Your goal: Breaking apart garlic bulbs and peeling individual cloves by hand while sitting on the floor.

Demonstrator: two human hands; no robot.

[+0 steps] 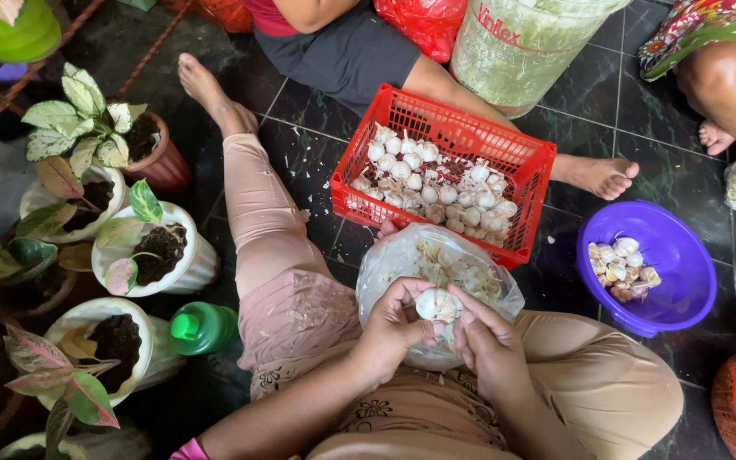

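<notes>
Both hands pinch one garlic bulb (437,303): left hand (393,328), right hand (489,345). They are above a clear bag (402,255) of peels, near the red basket (521,166).

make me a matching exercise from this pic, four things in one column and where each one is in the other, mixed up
Things:
1. garlic bulb
2. red basket
3. purple bowl
4. green bottle

Places:
A. lying on the floor beside the potted plants
B. held between the left hand and right hand, over a clear plastic bag
C. on the floor at right, holding a few cloves
D. on the floor ahead of the knees, full of whole bulbs

Pairs: 1-B, 2-D, 3-C, 4-A
</notes>
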